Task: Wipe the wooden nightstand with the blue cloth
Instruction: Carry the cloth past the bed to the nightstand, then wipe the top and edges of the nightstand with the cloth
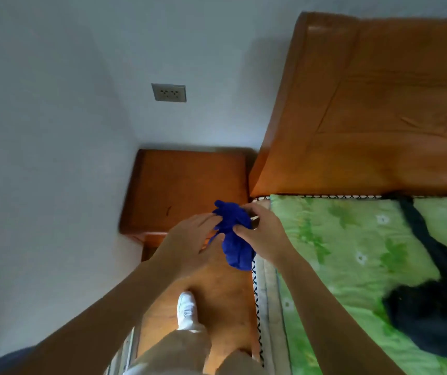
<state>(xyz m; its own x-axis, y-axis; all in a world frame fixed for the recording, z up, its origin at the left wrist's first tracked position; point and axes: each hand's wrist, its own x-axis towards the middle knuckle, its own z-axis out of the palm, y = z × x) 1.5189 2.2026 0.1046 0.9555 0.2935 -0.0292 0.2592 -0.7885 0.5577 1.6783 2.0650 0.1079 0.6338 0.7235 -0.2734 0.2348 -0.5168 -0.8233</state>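
The wooden nightstand (pixel 189 182) stands in the corner between the white wall and the bed, its top bare. A crumpled blue cloth (pixel 234 234) hangs in the air just in front of the nightstand's front right corner. My right hand (pixel 262 234) pinches the cloth from the right side. My left hand (pixel 189 244) is at the cloth's left side with fingers spread, its fingertips touching the fabric. The cloth's lower end dangles over the floor.
A tall wooden headboard (pixel 365 104) rises to the right of the nightstand. A bed with a green flowered cover (pixel 338 253) and dark clothing (pixel 433 307) lies on the right. A wall socket (pixel 168 92) sits above the nightstand. My foot in a white shoe (pixel 187 309) stands on the wooden floor.
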